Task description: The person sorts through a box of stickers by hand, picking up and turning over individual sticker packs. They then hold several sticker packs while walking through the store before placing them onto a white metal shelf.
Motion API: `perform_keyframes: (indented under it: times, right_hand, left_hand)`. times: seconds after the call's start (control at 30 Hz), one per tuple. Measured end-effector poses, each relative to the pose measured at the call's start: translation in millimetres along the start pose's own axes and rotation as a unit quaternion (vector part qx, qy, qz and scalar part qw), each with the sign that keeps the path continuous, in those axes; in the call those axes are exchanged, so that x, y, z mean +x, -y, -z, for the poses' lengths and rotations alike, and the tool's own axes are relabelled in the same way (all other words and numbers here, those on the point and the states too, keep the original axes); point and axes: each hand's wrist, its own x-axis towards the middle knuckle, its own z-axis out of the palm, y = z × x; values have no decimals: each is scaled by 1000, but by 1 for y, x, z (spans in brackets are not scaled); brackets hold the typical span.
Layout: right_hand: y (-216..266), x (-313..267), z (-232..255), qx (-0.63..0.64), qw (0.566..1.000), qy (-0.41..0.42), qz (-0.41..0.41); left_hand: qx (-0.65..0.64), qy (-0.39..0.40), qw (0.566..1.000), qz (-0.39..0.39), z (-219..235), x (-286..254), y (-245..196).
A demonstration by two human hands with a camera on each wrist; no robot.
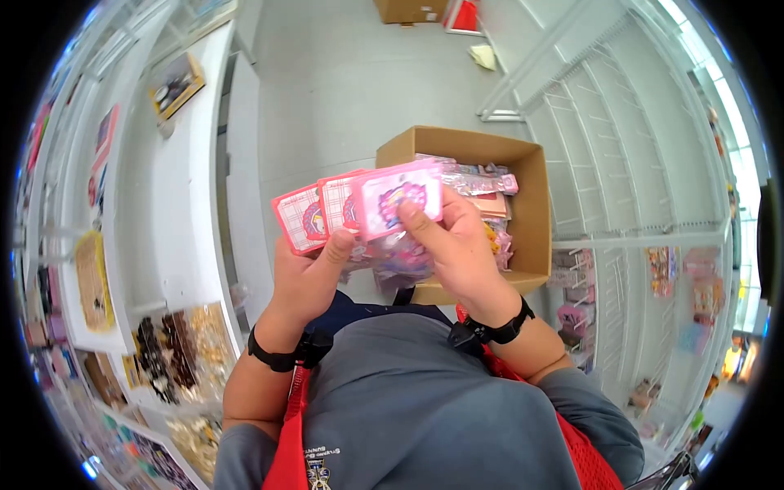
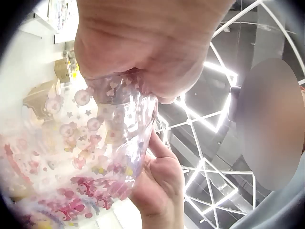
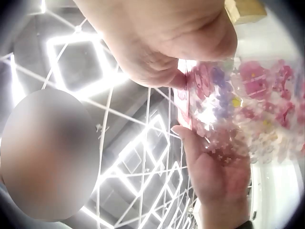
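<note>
While we stand over the open brown cardboard box (image 1: pixel 523 204), both our hands are busy with a fan of small pink card-backed toy packets in clear printed plastic (image 1: pixel 359 204). Our left hand (image 1: pixel 306 282) has its grip curled round the lower part of the fan, thumb pressed up against the front of the cards, with the clear bags hanging below it. Our right hand (image 1: pixel 457 253) pinches the frontmost pink packet (image 1: pixel 400 196) by its lower edge, thumb on the printed face and fingers behind, just to the right of the left grip and touching the same bundle. The box sits just beyond both grips, with more packets of the same sort (image 1: pixel 478 184) lying in it. The wrist views show the clear star-printed plastic (image 2: pixel 95 162) bunched under each palm, but not the fingertips plainly. We judge the step in hand to be sorting or counting through the packets one at a time. The next move, as we read it, calls for the right pinch to slide the front packet free of the fan while the left grip holds the rest firmly, so the slippery bags do not slip out or spill toward the floor.
</note>
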Motion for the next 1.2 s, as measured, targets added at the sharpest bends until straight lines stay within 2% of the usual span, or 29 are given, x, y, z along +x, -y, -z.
perform_keyframes:
  times: [0.13, 0.17, 0.27, 0.3, 0.43, 0.53, 0.6, 0.63, 0.67, 0.73, 0.83, 0.87, 0.93, 1.0, 1.07, 1.13, 1.17, 1.2]
  right_hand:
    - [-19, 29, -28, -67, 996, -55, 34]
    - [-29, 40, -35, -68, 987, -112, 97]
    - [-24, 68, -51, -34, 957, -222, 181]
    - [-19, 74, -55, -8, 964, -202, 175]
    - [-9, 96, -105, 6, 992, -120, 32]
    - [-39, 130, -163, 71, 981, -162, 81]
    - [-63, 154, -184, -126, 959, -197, 160]
    - [-74, 162, -183, -225, 931, -210, 194]
    - [-77, 170, -189, -228, 925, -221, 210]
    - [-82, 184, -198, -233, 912, -238, 239]
    - [-68, 195, -191, -291, 916, -200, 190]
    - [-59, 197, -187, -304, 920, -181, 170]
    - [-43, 200, -182, -343, 886, -240, 200]
    - [-28, 205, -168, -423, 769, -291, 381]
    - [15, 194, -181, -413, 691, -311, 505]
    - [23, 183, -190, -401, 708, -288, 505]
    - [9, 183, -181, -422, 728, -260, 473]
    - [9, 195, -177, -516, 723, -207, 409]
  left_hand:
    - [11, 112, 993, 28, 45, 43, -1]
    - [8, 129, 991, 35, 59, 56, -4]
    - [-16, 174, 983, 65, 102, 96, -17]
    - [-33, 187, 979, 78, 119, 111, -20]
    - [-66, 273, 955, 90, 176, 155, -24]
    - [-108, 286, 950, 66, 195, 165, -39]
    - [-123, 343, 929, 59, 211, 171, -36]
    - [-134, 359, 922, 52, 215, 171, -29]
    - [-145, 375, 915, 45, 217, 171, -26]
    - [-145, 396, 901, 98, 218, 181, -32]
    - [-141, 394, 896, 150, 223, 200, -37]
    - [-127, 415, 887, 156, 227, 207, -37]
    - [-97, 455, 868, 172, 235, 222, -34]
    - [-83, 444, 881, 142, 231, 229, -32]
    - [-45, 447, 884, 129, 229, 240, -34]
    - [14, 465, 875, 133, 226, 254, -39]
    - [27, 467, 874, 130, 221, 260, -44]
    - [41, 470, 873, 125, 215, 267, -50]
